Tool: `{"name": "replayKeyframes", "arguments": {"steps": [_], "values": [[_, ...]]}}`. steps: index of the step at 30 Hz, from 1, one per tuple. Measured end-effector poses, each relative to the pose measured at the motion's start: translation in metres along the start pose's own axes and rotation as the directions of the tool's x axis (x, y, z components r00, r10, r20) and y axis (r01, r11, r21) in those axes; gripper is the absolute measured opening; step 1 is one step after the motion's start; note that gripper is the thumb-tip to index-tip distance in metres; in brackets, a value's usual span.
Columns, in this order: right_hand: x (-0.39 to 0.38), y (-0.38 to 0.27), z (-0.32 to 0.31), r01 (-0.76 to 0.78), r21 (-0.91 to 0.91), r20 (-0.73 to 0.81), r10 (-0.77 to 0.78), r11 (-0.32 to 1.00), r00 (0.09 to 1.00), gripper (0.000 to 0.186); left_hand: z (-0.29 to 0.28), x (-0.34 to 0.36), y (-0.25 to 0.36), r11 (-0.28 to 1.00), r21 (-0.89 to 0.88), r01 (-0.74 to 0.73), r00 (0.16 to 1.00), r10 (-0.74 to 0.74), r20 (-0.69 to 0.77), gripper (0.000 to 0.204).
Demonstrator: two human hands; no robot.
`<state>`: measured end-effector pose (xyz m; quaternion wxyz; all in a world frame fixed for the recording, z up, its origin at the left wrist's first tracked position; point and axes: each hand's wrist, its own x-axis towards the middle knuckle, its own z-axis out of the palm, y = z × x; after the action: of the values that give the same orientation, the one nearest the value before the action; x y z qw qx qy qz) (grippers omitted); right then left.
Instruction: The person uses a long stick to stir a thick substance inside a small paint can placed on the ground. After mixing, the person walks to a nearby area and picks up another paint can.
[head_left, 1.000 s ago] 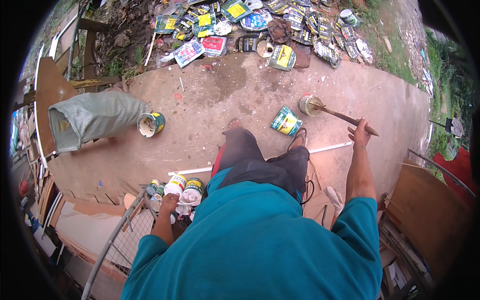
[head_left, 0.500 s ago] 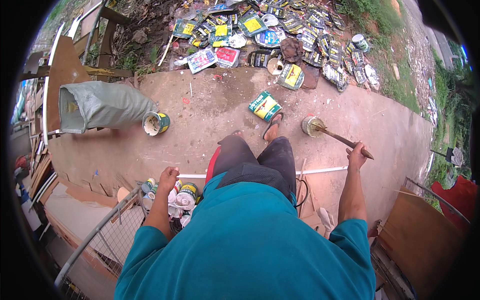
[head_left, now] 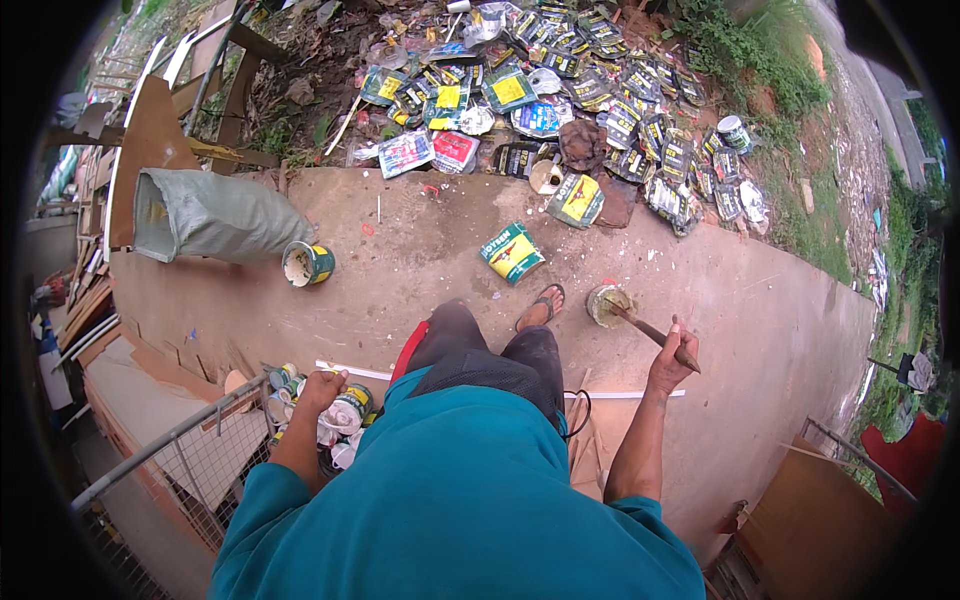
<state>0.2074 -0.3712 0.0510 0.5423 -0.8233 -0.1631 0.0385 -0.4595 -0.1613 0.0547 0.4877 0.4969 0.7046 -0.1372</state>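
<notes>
My right hand (head_left: 672, 358) grips a dark wooden stick (head_left: 640, 324), whose far end is in a paint-smeared pail (head_left: 607, 296) just right of my sandalled foot. A green and yellow can (head_left: 512, 252) lies on its side ahead of that foot. My left hand (head_left: 325, 385) is closed above a cluster of used paint cans (head_left: 348, 408) at lower left; what it holds, if anything, I cannot make out. Another can (head_left: 308, 264) with pale residue stands beside a grey woven sack (head_left: 215, 215) on the left of the concrete slab (head_left: 770, 330).
Flattened, dirty tins (head_left: 620, 118) are heaped beyond the slab, edged by weeds (head_left: 760, 60). A mesh railing (head_left: 190, 465) and stacked boards (head_left: 140, 400) are at lower left. A brown panel (head_left: 820, 520) leans at lower right; a white strip (head_left: 354, 368) lies behind my legs.
My left hand let go of the white can it held a second ago. The green and yellow can has moved leftward away from the pail. My right hand still holds the stick.
</notes>
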Motion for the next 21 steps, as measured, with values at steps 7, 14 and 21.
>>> {"name": "replayKeyframes", "arguments": {"steps": [7,14,21], "values": [[0.039,0.003,0.041,-0.043,0.039,0.077,0.040,0.998,0.996,0.033,0.052,-0.046,0.122,0.976,-0.129,-0.175,0.982,0.163,-0.100,0.020],[0.067,-0.021,0.066,-0.069,-0.006,0.062,0.069,0.998,0.996,0.040,0.090,-0.053,0.211,0.962,0.055,-0.266,0.961,0.269,-0.065,0.025],[0.041,-0.141,-0.011,-0.039,0.184,0.184,0.004,0.982,0.983,0.037,0.243,-0.050,0.401,0.196,-0.046,-0.980,0.175,0.942,0.286,0.089]]}}
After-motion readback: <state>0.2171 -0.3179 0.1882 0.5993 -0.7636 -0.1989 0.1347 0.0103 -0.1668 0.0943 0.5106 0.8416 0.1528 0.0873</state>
